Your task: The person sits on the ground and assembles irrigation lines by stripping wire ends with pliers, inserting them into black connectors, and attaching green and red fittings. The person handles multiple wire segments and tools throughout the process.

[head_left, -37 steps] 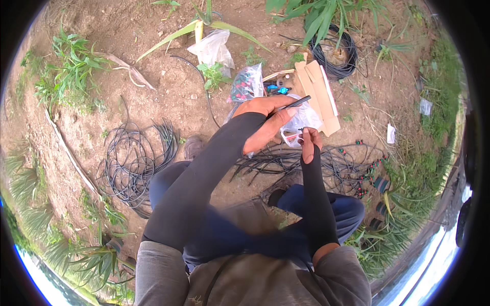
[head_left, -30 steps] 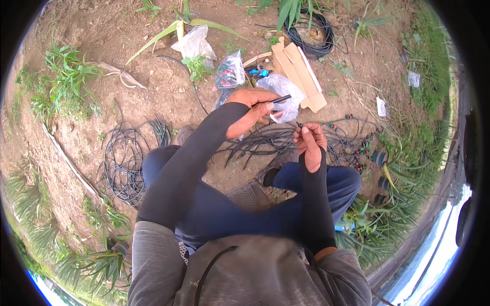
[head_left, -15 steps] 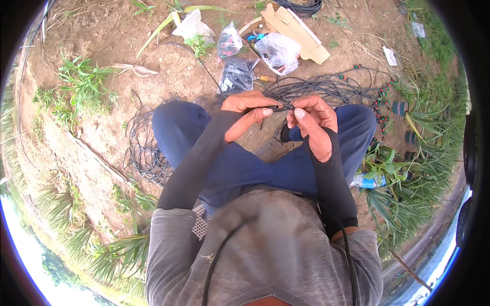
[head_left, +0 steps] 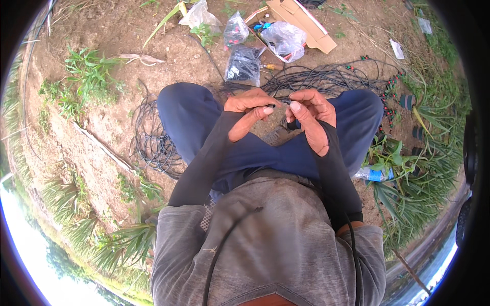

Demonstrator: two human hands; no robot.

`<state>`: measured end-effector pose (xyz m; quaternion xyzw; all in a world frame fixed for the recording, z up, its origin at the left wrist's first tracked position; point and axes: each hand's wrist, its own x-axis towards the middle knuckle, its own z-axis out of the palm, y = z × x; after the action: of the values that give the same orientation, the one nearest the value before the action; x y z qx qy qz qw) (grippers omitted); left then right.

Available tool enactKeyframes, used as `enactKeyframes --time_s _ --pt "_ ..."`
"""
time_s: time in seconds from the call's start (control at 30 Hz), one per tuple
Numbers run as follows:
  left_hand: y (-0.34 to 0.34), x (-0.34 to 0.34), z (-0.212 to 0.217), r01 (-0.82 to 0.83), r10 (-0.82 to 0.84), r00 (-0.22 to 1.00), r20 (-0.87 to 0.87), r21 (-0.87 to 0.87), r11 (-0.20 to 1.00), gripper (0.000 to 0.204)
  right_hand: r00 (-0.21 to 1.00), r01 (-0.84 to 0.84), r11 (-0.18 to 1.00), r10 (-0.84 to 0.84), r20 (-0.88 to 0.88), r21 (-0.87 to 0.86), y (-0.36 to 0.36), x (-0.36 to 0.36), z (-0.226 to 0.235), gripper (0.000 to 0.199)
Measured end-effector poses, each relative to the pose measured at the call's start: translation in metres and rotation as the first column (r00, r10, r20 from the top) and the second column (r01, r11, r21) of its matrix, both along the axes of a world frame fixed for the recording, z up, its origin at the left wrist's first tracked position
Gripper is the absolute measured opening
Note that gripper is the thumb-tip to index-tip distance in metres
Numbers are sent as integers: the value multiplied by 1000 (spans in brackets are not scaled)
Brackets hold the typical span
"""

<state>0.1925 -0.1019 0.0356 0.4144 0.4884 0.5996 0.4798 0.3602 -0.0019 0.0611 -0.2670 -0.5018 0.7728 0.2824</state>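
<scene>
Bare dirt ground with grass tufts is seen around a seated person in blue trousers and a grey shirt. Both forearms, in dark sleeves, are raised over the lap, bent at the elbows, with the hands brought together just above the knees. The left hand is closed in a pinch, thumb and forefinger gripping the end of a thin black tube, index finger stretched downward. The right hand is curled, palm turned inward, fingertips pinched on a small black fitting held just beside the tube end; whether the two parts touch cannot be told. A bundle of black tubing is laid on the ground beyond the knees, with clear plastic bags and a cardboard box further out. A coil of black tubing is seen beside the left leg.
</scene>
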Motion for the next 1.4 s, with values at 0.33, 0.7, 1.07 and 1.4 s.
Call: enactKeyframes --time_s 0.33,0.7,1.07,1.4 --pt "-4 10 6 69 -88 991 -104 -167 984 12 999 -32 999 31 -42 -13 -15 1 0 10" --pt "-21 -123 -18 -177 102 295 -950 50 983 10 608 64 962 -250 -754 -267 97 127 83 10" --pt "-109 -276 19 -747 -27 543 -839 -497 442 51 515 798 599 -614 -598 73 179 312 60 14" --pt "-189 -310 -13 -488 632 712 307 -430 759 41 536 839 516 -726 -431 174 212 350 4 24"
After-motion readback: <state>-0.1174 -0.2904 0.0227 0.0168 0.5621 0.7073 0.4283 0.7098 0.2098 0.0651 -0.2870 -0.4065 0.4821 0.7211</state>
